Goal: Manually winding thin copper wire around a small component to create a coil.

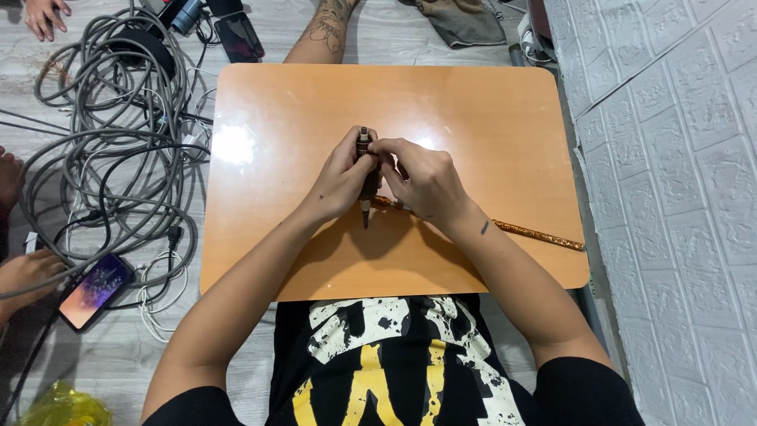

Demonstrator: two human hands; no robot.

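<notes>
My left hand (341, 180) and my right hand (426, 181) meet over the middle of a small orange table (276, 118). Both grip a dark pen-shaped tool (365, 207); its top sticks up between my fingers and its tip points down toward me. My left hand wraps the body, while the fingertips of my right hand pinch its upper part. A thin glittery orange stick (540, 234) lies on the table, running from under my right hand toward the right edge.
A tangle of grey and black cables (118, 158) covers the floor at left, with a lit phone (93, 289) beside another person's hand (24, 272). A tattooed leg (327, 31) is beyond the table. A white tiled wall (678, 197) stands at right.
</notes>
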